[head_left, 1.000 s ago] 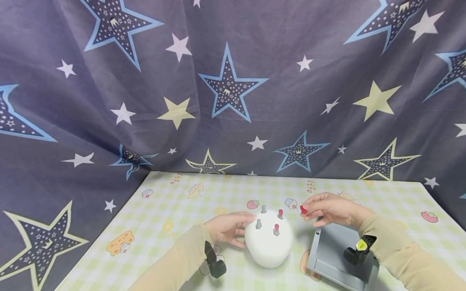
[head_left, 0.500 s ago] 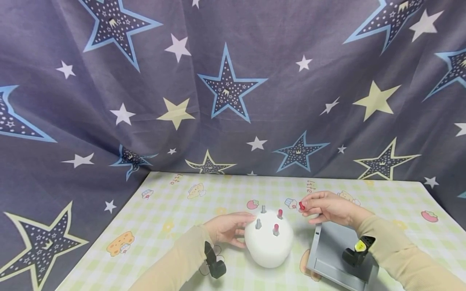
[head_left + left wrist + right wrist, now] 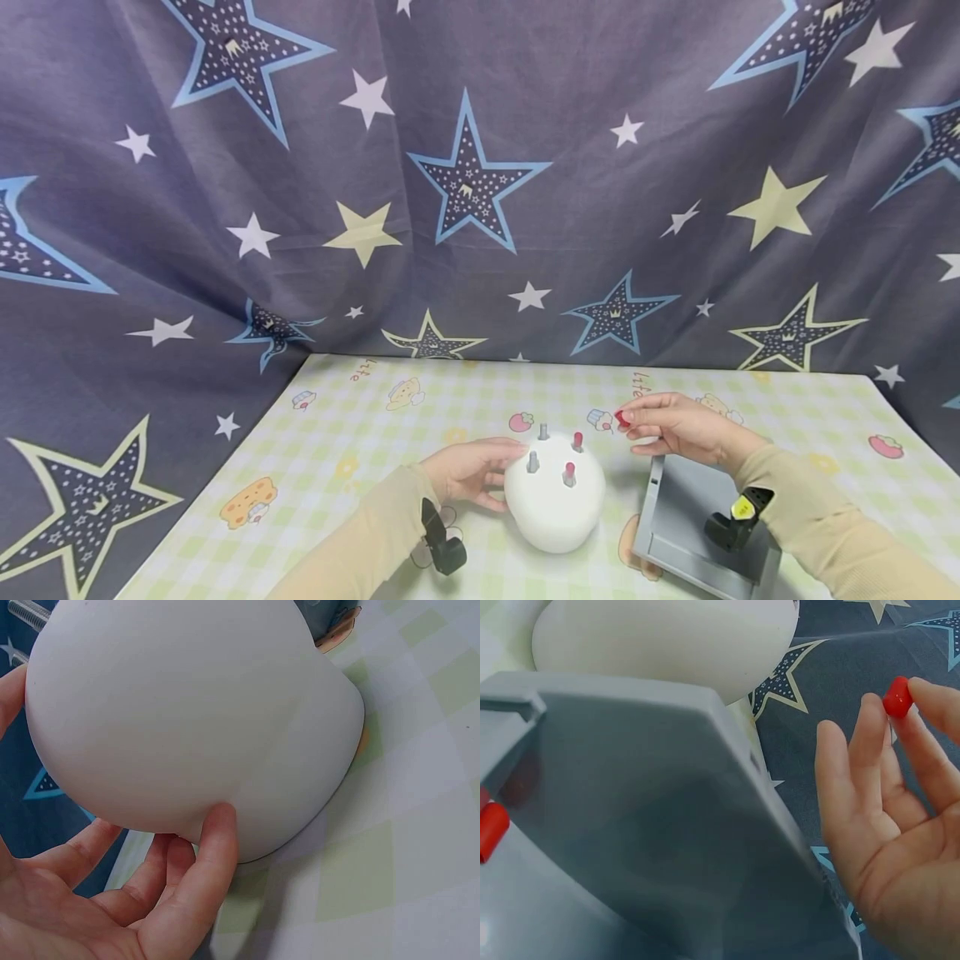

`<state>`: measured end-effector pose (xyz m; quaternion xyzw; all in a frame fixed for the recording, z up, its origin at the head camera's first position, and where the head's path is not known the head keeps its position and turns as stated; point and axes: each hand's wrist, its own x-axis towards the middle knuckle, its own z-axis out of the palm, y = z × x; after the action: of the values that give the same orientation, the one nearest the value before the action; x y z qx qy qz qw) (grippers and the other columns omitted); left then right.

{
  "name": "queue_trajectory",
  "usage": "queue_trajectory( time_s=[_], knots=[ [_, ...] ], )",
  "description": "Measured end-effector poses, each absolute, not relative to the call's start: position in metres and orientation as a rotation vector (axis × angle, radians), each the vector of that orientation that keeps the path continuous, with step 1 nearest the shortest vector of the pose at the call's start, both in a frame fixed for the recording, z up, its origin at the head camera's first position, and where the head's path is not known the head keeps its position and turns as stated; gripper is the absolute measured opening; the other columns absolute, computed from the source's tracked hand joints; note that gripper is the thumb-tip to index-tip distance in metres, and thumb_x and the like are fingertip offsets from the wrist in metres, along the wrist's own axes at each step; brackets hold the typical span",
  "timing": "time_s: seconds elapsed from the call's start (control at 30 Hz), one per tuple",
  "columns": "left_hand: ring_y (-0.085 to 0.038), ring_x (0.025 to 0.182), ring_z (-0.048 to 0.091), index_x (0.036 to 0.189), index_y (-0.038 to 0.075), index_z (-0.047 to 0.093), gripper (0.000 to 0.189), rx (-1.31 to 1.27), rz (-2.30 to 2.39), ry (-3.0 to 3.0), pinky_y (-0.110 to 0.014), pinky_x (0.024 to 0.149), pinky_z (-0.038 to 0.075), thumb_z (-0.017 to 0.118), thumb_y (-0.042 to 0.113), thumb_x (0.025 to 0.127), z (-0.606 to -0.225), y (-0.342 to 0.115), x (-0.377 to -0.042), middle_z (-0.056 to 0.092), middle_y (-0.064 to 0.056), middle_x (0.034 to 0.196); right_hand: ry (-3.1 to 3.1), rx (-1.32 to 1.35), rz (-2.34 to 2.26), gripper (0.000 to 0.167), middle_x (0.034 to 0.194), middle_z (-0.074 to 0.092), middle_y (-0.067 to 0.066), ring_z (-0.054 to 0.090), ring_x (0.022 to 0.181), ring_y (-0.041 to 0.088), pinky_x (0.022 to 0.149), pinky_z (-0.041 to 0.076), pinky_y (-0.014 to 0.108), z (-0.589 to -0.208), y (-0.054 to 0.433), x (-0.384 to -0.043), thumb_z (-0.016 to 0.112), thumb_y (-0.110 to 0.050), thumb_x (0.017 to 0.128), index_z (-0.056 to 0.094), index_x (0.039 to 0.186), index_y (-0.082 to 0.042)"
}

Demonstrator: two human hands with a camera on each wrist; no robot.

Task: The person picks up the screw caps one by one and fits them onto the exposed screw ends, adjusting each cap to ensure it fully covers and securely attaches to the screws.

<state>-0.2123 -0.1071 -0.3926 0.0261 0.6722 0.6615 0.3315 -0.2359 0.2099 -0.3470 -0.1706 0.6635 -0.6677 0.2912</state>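
Observation:
A rounded white body (image 3: 555,508) stands on the table with several upright metal studs on top. Small red caps (image 3: 577,439) cover two studs; two other studs (image 3: 533,461) are bare grey. My left hand (image 3: 472,473) rests against the body's left side. Its fingertips (image 3: 220,817) touch the smooth surface in the left wrist view, with the fingers loosely bent. Right of the body, my right hand (image 3: 675,427) pinches a small red cap (image 3: 898,697) between thumb and fingertips, the other fingers spread apart. The pinched cap is clear of the studs.
A grey tray (image 3: 651,533) with raised walls stands under my right forearm. Another red piece (image 3: 491,831) shows at its left in the right wrist view. The checked tablecloth (image 3: 337,517) runs back to a dark star-patterned curtain (image 3: 480,292).
My right hand has lifted slightly, and the red cap has turned between its fingertips. The left hand and white body have stayed in place.

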Motion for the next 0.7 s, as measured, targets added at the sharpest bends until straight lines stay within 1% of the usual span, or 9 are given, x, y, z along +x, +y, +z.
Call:
queue_trajectory(
  time_s=[0.23,0.43,0.6,0.7],
  knots=[
    [-0.028,0.113,0.052,0.128,0.010,0.049,0.050,0.052,1.731,1.755,-0.054,0.090,0.050,0.063,0.035,0.087,-0.3926,-0.1065,-0.2115,0.055,-0.010,0.122,1.741,-0.452,-1.810,0.021,0.090,0.067,-0.010,0.062,0.083,0.003,0.083,0.056,0.027,-0.3474,0.2089,-0.2349,0.056,-0.012,0.094,0.072,0.093,-0.026],
    [-0.029,0.114,0.051,0.130,0.009,0.047,0.052,0.053,1.724,1.760,-0.054,0.089,0.050,0.062,0.034,0.087,-0.3921,-0.1062,-0.2113,0.054,-0.012,0.124,1.709,-0.469,-1.839,0.025,0.093,0.066,-0.009,0.061,0.081,0.002,0.083,0.056,0.025,-0.3481,0.2104,-0.2351,0.053,-0.007,0.094,0.072,0.097,-0.024],
    [-0.028,0.114,0.051,0.130,0.010,0.047,0.052,0.050,1.732,1.751,-0.054,0.090,0.050,0.062,0.034,0.087,-0.3917,-0.1064,-0.2116,0.054,-0.011,0.124,1.722,-0.464,-1.856,0.017,0.093,0.061,-0.009,0.059,0.081,0.003,0.082,0.055,0.025,-0.3490,0.2107,-0.2359,0.055,-0.008,0.094,0.064,0.098,-0.023],
    [-0.028,0.113,0.052,0.131,0.010,0.047,0.052,0.046,1.736,1.744,-0.053,0.091,0.050,0.062,0.034,0.087,-0.3915,-0.1064,-0.2117,0.054,-0.011,0.124,1.739,-0.449,-1.861,0.012,0.091,0.061,-0.009,0.058,0.080,0.003,0.083,0.055,0.025,-0.3496,0.2102,-0.2364,0.058,-0.010,0.092,0.059,0.093,-0.022]
  ],
)
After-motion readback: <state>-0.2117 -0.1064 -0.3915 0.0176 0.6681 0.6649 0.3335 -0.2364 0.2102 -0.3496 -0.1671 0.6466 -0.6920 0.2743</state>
